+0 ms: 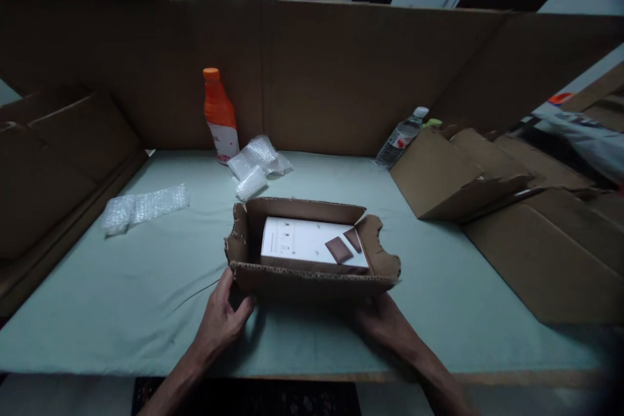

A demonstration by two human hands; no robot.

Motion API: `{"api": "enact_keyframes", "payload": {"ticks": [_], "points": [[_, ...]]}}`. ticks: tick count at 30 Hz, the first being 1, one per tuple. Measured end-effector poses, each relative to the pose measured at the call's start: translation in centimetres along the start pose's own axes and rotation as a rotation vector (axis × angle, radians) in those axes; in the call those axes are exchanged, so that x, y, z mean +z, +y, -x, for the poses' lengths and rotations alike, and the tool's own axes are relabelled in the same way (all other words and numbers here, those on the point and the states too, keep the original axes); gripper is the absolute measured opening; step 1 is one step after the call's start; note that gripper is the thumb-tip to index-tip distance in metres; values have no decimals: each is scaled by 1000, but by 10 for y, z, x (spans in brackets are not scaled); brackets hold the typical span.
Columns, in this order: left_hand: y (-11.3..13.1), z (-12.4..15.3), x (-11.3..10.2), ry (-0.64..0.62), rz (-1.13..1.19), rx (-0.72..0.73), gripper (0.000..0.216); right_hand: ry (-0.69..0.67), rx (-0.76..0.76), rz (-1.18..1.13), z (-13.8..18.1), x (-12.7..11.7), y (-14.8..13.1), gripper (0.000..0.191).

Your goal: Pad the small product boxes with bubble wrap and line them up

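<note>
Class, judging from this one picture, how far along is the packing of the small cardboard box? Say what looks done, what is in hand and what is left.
Done: a white box already lies inside the open cardboard box. In hand: the left hand and right hand grip its near wall. Left: the flaps stand open, and bubble wrap lies unused on the table.

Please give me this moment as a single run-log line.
left hand: grips near left corner of open brown cardboard box | right hand: under near right edge | inside: white flat carton | surface: pale green table
</note>
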State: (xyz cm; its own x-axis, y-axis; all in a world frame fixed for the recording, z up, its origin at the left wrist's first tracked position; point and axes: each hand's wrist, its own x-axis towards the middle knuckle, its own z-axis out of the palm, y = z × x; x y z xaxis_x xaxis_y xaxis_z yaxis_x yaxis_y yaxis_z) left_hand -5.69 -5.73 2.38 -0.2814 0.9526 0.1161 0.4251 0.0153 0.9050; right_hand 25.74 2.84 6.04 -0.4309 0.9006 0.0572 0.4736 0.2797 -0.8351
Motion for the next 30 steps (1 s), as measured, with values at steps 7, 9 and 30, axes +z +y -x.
{"api": "enact_keyframes", "payload": {"ticks": [7, 9, 30], "points": [[-1, -87, 10, 56, 115, 51, 51, 100, 100, -12, -89, 21, 8, 52], [-6, -103, 10, 70, 95, 54, 49, 149, 56, 0, -107, 27, 14, 50], [-13, -140, -2, 164, -88, 67, 38, 154, -165, 155, -122, 45, 45, 31]]}}
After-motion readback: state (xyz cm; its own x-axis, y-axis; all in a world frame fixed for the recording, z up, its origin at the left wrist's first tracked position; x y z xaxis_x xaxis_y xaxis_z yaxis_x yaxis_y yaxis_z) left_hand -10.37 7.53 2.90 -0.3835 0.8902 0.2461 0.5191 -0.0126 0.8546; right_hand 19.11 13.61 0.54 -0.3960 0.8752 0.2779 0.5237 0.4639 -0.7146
